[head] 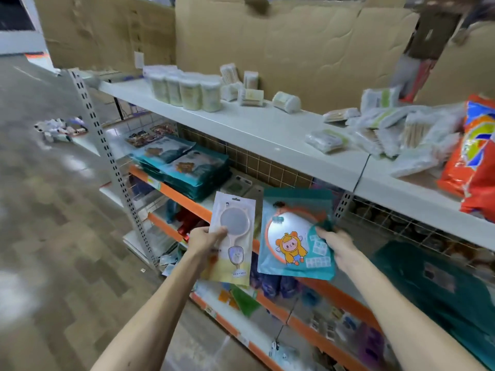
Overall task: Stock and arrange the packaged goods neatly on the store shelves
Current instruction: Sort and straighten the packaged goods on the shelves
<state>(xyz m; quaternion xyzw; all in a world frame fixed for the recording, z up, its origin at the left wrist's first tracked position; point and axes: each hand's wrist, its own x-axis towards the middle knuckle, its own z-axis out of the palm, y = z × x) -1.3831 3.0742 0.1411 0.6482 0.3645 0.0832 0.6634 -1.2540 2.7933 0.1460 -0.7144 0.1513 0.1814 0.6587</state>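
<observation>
My left hand grips a pale packet with a hand mirror inside, held upright in front of the shelves. My right hand holds a teal packet by its right edge; it shows a round mirror and a yellow cartoon figure. Both packets hang in the air side by side, just before the second shelf. A stack of matching teal packets lies on the second shelf to the left.
The white top shelf carries cotton-swab tubs, loose swab packs and an orange detergent bag. Cardboard sheets stand behind. Lower orange-edged shelves hold mixed goods. A small pile of items lies on the floor at left.
</observation>
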